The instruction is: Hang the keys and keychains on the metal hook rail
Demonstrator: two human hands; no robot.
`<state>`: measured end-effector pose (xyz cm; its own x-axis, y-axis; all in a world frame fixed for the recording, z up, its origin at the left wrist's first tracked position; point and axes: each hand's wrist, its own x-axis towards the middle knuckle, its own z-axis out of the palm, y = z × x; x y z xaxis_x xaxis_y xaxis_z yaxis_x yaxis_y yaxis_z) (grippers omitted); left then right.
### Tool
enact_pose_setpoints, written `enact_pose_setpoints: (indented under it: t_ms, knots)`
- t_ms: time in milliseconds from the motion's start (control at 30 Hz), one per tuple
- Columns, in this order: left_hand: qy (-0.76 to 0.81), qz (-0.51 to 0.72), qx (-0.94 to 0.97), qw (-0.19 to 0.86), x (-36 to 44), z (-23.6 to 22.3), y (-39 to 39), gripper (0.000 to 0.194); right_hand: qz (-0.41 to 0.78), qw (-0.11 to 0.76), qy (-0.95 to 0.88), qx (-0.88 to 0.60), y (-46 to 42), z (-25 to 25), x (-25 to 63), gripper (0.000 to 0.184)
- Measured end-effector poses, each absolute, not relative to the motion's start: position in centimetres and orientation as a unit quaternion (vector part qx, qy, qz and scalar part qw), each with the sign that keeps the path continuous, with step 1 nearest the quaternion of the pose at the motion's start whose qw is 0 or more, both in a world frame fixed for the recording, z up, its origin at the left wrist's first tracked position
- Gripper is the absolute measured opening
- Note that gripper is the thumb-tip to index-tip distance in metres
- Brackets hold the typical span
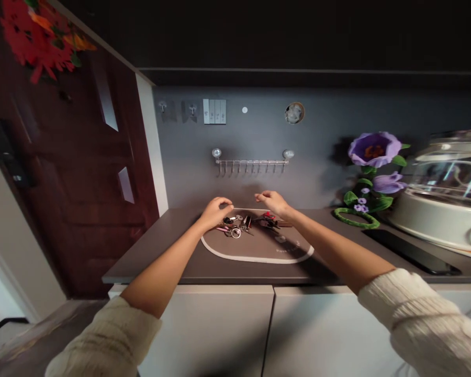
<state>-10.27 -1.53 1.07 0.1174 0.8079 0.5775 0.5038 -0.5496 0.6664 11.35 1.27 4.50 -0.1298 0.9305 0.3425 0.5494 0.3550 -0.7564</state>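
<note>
My left hand (216, 211) hovers over the left part of a brown mat (255, 251) with a pale rim, its fingers bent and a gap showing between fingertips and thumb. Just below it lies a bunch of keys (239, 218) with a metal key ring (236, 233) and small dark pieces. My right hand (273, 202) is raised above the mat's far right part with its fingers curled together; whatever they pinch, if anything, is too small to make out. Beneath that hand rest dark tools (272, 223) and a small red item (269, 215), partly overlapping.
A clear rail with hooks (252, 162) is mounted on the wall behind. To the right are a black phone (412, 252), purple crocheted flowers (374, 150) and a cream appliance with a clear cover (439, 214). A dark red door (98, 230) stands at the left.
</note>
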Motion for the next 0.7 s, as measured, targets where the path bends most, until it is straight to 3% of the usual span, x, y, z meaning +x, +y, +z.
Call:
enact_pose_setpoints:
  t_ms: [100, 233, 400, 700]
  knots:
    - [0.388, 0.473, 0.716, 0.335, -10.0, 2.7, -2.7, 0.024, 0.359, 0.338, -0.748, -0.444, -0.2, 6.3, 12.1, 0.014]
    - [0.27, 0.415, 0.695, 0.522, -9.4, 4.3, -4.5, 0.034, 0.535, 0.174, -0.751, -0.347, -2.9, 7.5, 12.8, 0.028]
    - [0.275, 0.413, 0.619, 0.609, -8.8, 3.3, -5.4, 0.06, 0.64, 0.271, -0.645, -0.318, -4.2, 5.1, 13.2, 0.059]
    - [0.308, 0.435, 0.551, 0.642, -9.7, -1.0, -5.3, 0.064, 0.659, 0.356, -0.58, -0.321, -4.1, -0.2, 13.8, 0.063]
